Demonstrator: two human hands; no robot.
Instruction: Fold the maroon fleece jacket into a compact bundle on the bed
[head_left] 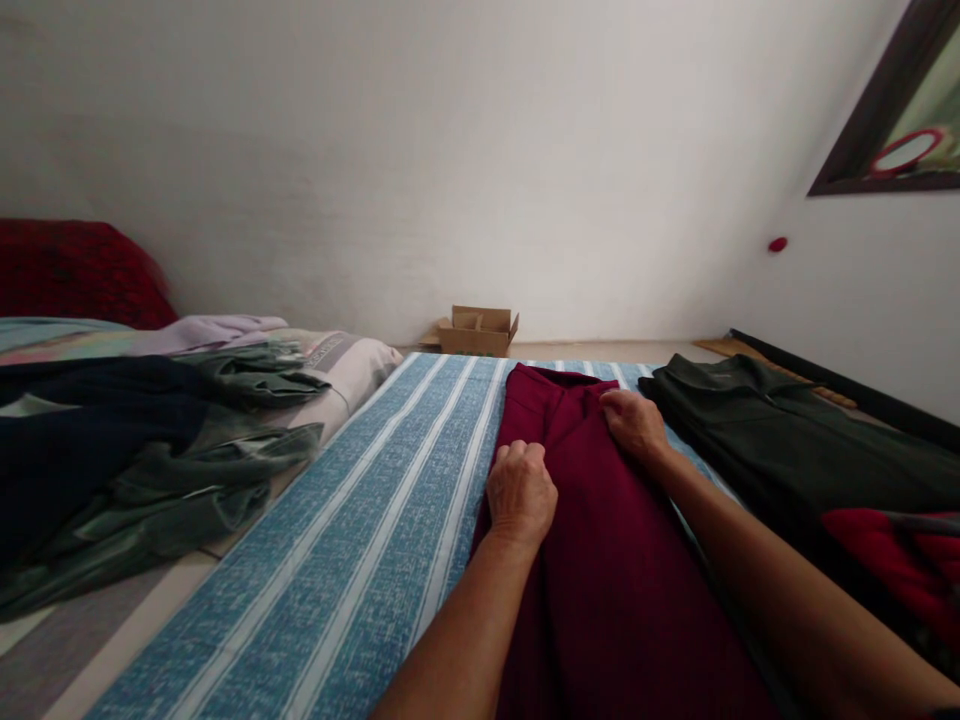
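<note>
Head view: striped bed (360, 540) carries maroon trousers (615, 580) lengthwise near its right edge. A dark green garment (787, 440) lies just beside them. Left hand (521, 490) is fisted, bunching the trousers' left edge. Right hand (634, 422) lies curled at their far end, grip indeterminate.

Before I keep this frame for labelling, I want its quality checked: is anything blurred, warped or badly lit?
Head view: soft, even light, no glare; the left hand, right hand and maroon trousers look sharp; the clothes pile looks slightly smeared; the wide lens tilts the picture frame.
</note>
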